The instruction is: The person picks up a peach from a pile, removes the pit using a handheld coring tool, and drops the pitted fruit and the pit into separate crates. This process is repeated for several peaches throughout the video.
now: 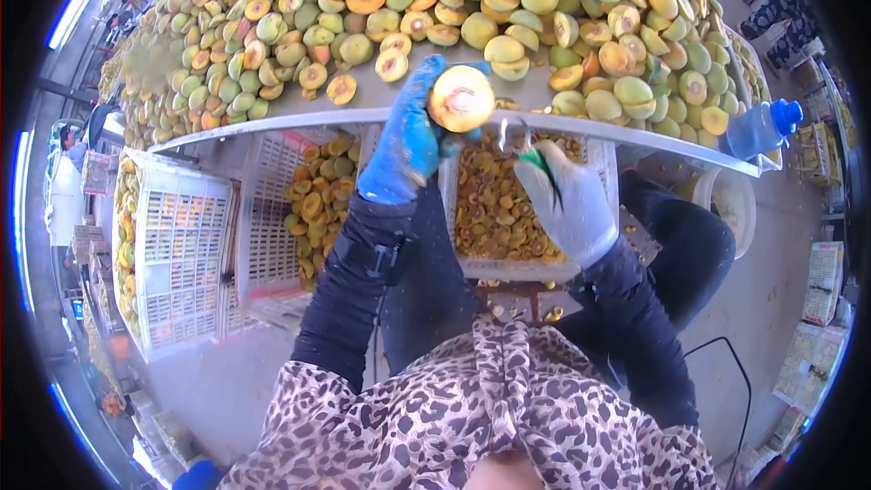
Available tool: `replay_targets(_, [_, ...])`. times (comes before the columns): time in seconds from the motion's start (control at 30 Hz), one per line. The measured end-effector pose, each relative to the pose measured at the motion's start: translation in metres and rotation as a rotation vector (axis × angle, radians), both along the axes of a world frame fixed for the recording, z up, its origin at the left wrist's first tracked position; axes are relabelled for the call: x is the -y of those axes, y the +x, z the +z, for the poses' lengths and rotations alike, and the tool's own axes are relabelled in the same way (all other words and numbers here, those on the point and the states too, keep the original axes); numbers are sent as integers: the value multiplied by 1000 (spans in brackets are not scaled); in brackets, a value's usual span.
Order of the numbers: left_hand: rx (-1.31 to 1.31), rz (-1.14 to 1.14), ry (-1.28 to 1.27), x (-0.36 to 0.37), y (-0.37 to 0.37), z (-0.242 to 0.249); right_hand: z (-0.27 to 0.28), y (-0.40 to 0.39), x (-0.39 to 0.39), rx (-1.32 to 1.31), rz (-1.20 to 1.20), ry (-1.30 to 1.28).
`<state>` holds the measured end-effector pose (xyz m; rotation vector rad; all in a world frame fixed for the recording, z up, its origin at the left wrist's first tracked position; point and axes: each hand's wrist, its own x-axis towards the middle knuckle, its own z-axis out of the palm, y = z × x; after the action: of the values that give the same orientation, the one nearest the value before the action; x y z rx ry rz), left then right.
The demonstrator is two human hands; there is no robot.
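My left hand (410, 138), in a blue glove, holds a halved peach (462, 98) with its cut face toward me, just in front of the table edge. My right hand (570, 200), in a white glove, grips a small metal pitting tool (519, 138) with a green handle; the tool's tip sits just right of the peach half, not touching it. Both hands hover above a white crate (508, 268) filled with fruit scraps between my knees.
A grey table (363, 100) is heaped with many green and yellow peach halves (544, 0). White crates (181, 254) with fruit stand at the left. A blue-capped bottle (760, 127) lies at the table's right end. Other crates line the floor at right.
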<state>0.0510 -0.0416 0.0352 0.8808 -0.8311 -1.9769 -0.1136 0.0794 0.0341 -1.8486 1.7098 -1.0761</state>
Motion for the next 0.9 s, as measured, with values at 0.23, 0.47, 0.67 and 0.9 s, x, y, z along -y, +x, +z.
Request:
replay_targets(0.23, [-102,146,-200,-54,-14,-17,13,20,-11,-179,-5,-70])
replay_targets(0.47, [399,244,-846,-76,-15,-23,19,21,-34,-326,-86,-199])
replay_targets(0.67, [-88,265,-492,-99,-23,-1,15,20,-45,-86,-99,-92])
replay_targets(0.9, [-155,509,-568,-117,-40,-3,33,22,-57,80,67,-12])
